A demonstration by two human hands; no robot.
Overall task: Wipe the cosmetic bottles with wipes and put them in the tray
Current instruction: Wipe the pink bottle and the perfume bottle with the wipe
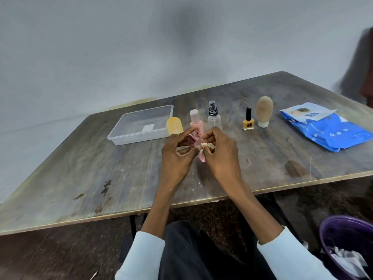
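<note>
My left hand (177,152) holds a small pink bottle (201,157) with a dark red end, tilted above the middle of the table. My right hand (221,153) pinches a crumpled whitish wipe (207,147) against that bottle's side. Just behind the hands stand a yellow tube (174,125), a tall pink bottle with a white cap (195,122) and a clear spray bottle (214,118). Further right stand a yellow nail polish (248,121) and a beige tube (264,113) on its cap. The clear plastic tray (129,136) at the back left has no bottles in it.
A blue pack of wipes (325,130) lies at the right of the worn wooden table (101,178). A purple bin (335,233) with used wipes sits on the floor at the lower right. A wall runs close behind the table.
</note>
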